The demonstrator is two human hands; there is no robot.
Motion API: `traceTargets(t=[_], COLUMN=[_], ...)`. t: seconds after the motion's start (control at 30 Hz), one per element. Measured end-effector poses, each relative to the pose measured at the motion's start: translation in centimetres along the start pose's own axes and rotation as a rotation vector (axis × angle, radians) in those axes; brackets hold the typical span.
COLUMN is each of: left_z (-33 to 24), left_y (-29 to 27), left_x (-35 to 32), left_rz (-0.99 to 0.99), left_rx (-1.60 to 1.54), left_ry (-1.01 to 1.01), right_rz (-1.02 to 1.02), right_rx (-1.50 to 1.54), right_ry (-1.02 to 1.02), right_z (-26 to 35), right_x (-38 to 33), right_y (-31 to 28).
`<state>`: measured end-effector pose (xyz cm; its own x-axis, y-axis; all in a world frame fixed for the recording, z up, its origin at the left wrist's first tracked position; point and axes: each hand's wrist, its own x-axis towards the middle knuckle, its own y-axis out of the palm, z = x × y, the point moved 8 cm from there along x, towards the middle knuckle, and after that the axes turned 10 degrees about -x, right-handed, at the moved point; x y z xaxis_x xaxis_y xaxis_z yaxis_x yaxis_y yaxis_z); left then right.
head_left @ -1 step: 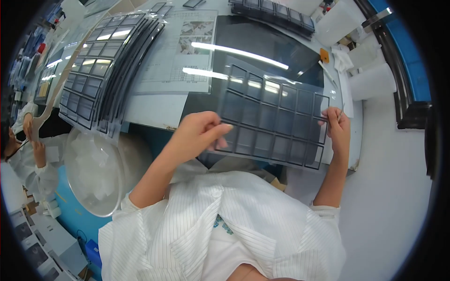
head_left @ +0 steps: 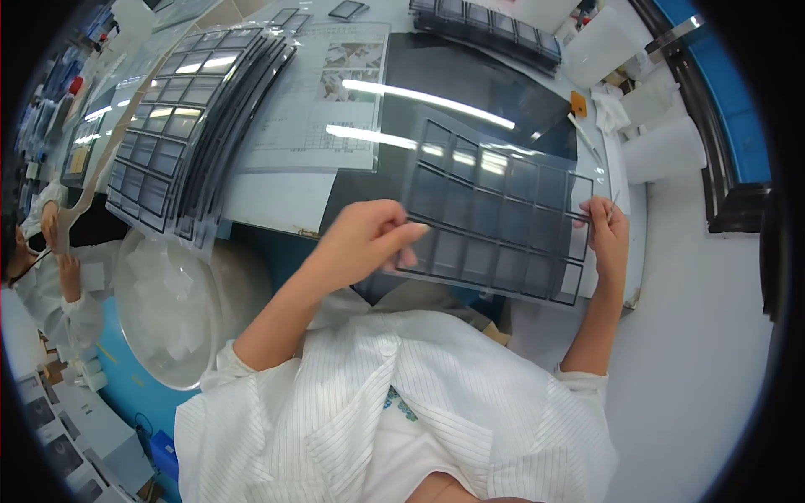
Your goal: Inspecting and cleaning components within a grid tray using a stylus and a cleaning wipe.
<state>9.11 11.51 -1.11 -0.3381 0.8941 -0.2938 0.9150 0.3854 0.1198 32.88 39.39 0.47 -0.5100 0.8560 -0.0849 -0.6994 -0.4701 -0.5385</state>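
Black-and-clear framed sheet point(head_left: 495, 214), head view: it's held up at the near edge of the worktop point(head_left: 277, 205), partly in front of the dark mat point(head_left: 495, 71). R hand point(head_left: 607, 230) pinches the sheet's right edge, w/ a thin pointed tool point(head_left: 615, 201) between the fingers too. L hand point(head_left: 362, 241) is curled, thumb toward fingertips, at the sheet's left edge; can't tell if it's gripping film. Progress, my read: partway. One sheet's up in the hands, a thick L pile point(head_left: 172, 126) of similar sheets lies along the worktop's left side, another gridded pile point(head_left: 486, 32) at its far edge; which is done & how many are left, can't tell. Materials: sheet = thin glossy see-through film, approx. rectangular, w/ narrow dark bars making rows of box-like cells; mat smooth & shiny w/ light streaks; printed page point(head_left: 310, 126) under clear plastic; white rolls point(head_left: 671, 149) soft-looking, off the right edge; rounded, translucent bin point(head_left: 168, 310) below the near-left edge.
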Motion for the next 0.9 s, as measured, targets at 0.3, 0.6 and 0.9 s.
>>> traceTargets(t=[0.3,0.6,0.9], left_z=[-0.3,-1.8,-16.3], left_y=[9.4,11.8,-12.6], left_x=[6.5,7.6,-2.1], left_rz=[0.302,0.36,-0.75], left_rx=[0.079,0.181,0.97], left_ry=[0.07,0.103,0.565], right_rz=[-0.189,-0.136,-0.273], right_rx=[-0.265,-0.468,-0.53], right_ry=[-0.227,-0.042,-0.431], right_z=[-5.5,-12.7,0.5], right_x=[1.8,5.3,2.9], right_y=[-11.2,-17.8,-11.2])
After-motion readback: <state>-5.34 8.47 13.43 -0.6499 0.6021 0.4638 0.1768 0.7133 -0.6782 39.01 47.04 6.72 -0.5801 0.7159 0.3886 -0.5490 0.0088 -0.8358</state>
